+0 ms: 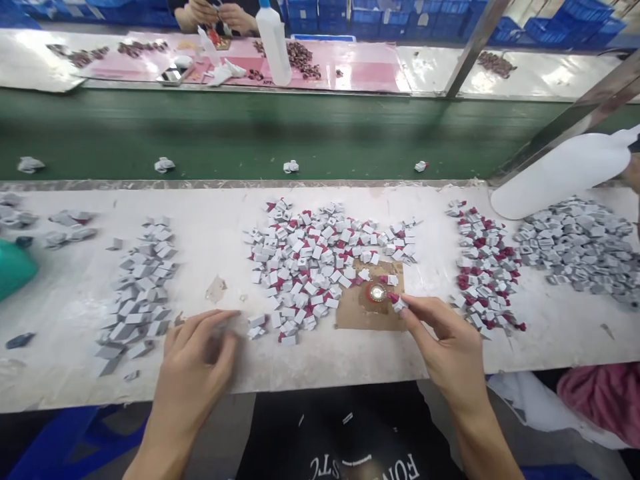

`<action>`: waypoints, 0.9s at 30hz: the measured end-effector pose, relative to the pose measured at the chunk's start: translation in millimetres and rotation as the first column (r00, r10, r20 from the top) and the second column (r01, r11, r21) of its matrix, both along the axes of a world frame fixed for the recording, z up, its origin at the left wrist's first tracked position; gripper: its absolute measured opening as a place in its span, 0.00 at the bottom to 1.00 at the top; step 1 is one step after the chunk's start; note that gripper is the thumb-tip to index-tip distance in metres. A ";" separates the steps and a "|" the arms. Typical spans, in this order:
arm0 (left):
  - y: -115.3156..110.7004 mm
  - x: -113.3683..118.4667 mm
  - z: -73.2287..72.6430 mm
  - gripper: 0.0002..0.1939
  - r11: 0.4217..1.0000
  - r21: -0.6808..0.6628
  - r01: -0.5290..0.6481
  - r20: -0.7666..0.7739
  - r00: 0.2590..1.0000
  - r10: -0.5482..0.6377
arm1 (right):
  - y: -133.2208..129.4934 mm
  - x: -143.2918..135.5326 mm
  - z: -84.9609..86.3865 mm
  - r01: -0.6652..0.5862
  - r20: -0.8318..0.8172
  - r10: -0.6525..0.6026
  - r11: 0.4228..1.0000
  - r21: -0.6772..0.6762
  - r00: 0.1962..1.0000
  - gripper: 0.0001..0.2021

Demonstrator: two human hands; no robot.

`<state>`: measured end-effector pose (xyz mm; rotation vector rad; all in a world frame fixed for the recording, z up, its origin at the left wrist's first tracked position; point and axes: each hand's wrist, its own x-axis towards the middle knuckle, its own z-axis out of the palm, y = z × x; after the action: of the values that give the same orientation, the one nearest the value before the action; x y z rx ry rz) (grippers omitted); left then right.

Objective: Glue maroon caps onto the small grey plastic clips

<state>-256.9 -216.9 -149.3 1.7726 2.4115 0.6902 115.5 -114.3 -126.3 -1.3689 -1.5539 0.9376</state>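
Plainly, right hand (447, 341) with a grey-maroon piece (399, 305) between fingertips; left hand (197, 355) blurred, fingers apparently apart.

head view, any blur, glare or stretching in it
Head view: the left hand is smeared, probably by motion, while the right hand and the piece it pinches look sharper; head view: glare whitens patches of the far bench; head view: the white bottle near the right edge looks stretched, likely wide-angle distortion.

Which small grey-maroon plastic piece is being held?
The grey-maroon piece pinched in the right hand near the flat brown cardboard sheet; the others lie loose.
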 end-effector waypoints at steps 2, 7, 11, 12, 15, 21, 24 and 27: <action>-0.4 6.2 1.2 0.18 0.995 0.014 -0.100 0.046 0.994 0.099 | 0.5 -4.6 -1.0 -0.020 0.010 0.020 1.000 0.012 1.000 0.09; 4.8 27.2 10.9 0.21 0.872 -0.068 -0.484 0.188 0.853 0.488 | 2.1 -12.7 -2.9 -0.040 0.052 0.037 0.997 0.072 0.998 0.10; 8.3 37.7 15.8 0.16 0.865 -0.058 -0.498 0.320 0.812 0.489 | 2.4 -14.9 -1.2 -0.051 0.045 0.047 0.995 0.085 0.998 0.10; 9.6 40.5 17.3 0.16 0.876 -0.013 -0.483 0.377 0.809 0.451 | 2.6 -15.0 -0.3 -0.046 0.026 0.044 0.996 0.080 0.999 0.10; 19.6 52.9 27.1 0.15 0.903 0.124 -0.412 0.537 0.793 0.288 | 4.7 -13.9 2.6 -0.011 -0.057 0.013 0.999 0.047 0.998 0.09; 70.5 99.4 58.3 0.09 0.990 0.136 -0.037 0.802 0.591 -0.088 | 17.5 -8.4 7.9 -0.063 -0.467 -0.031 0.981 -0.184 0.884 0.07; 98.9 126.5 63.6 0.07 0.966 0.188 0.177 0.897 0.370 -0.242 | 24.4 -8.9 12.4 -0.065 -0.571 -0.081 0.971 -0.230 0.817 0.10; 118.3 147.6 60.3 0.07 0.919 0.241 0.313 0.941 0.157 -0.300 | 28.6 -10.7 16.7 -0.088 -0.588 -0.079 0.964 -0.250 0.805 0.10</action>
<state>-109.3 -98.6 -89.0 1.0801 1.0848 1.2151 104.8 -85.7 -109.6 -1.0852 -0.9689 1.4565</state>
